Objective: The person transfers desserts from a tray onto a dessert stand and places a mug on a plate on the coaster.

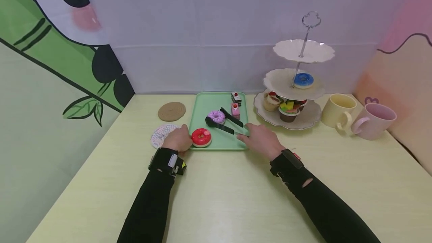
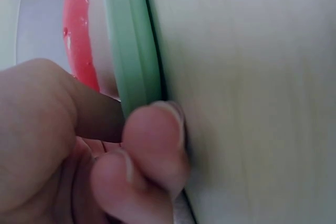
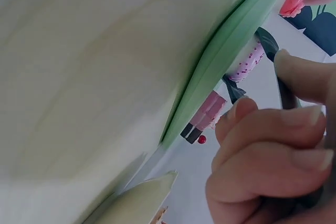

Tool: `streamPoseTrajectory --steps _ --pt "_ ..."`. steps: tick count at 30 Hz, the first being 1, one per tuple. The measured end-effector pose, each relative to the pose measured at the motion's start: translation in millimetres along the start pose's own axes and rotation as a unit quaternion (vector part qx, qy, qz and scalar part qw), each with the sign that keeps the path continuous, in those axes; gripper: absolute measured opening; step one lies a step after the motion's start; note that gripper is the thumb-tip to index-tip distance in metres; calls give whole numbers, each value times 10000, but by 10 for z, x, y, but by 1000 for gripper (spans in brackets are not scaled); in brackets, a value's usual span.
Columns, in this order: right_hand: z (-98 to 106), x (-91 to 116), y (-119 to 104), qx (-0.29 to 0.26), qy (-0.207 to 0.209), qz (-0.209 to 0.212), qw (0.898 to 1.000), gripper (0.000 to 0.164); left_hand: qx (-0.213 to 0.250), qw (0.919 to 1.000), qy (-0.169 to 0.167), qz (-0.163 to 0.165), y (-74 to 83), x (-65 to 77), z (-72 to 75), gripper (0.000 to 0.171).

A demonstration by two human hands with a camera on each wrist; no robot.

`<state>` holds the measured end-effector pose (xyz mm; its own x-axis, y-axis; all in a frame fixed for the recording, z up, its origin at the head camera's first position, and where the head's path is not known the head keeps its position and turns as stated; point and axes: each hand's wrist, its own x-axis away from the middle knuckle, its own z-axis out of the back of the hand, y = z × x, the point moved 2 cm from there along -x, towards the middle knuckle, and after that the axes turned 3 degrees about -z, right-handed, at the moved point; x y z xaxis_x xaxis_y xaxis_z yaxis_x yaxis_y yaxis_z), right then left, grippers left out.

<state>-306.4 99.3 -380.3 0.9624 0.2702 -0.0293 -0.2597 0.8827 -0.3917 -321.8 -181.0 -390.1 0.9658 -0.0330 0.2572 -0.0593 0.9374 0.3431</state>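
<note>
My left hand pinches the left edge of a mint-green tray. In the left wrist view the thumb lies on one side of the tray rim and curled fingertips meet it on the other. Beside that hand, a red-iced donut sits at the tray's near left corner. My right hand grips black tongs, their arms spread on either side of a purple sprinkled donut on the tray. Whether the tips touch the donut I cannot tell. Two small cake slices, one dark and one pink, stand at the tray's right side.
Right of the tray rises a three-tier white stand bearing a blue donut and several cupcakes. A yellow mug and a pink mug stand farther right. Left lie a brown round coaster and a speckled one.
</note>
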Motion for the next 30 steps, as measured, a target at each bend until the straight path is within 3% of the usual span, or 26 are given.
streamPoseTrajectory --steps 8,18,30 --pt "24 15 13 -112 102 -80 9999 43 53 10000 -8 52 25 -13 -12 40" --pt "153 93 47 -141 97 -64 9998 54 78 9999 34 62 20 -20 -32 39" --pt "371 176 31 32 -203 75 9998 60 132 9999 25 96 -9 4 -23 40"
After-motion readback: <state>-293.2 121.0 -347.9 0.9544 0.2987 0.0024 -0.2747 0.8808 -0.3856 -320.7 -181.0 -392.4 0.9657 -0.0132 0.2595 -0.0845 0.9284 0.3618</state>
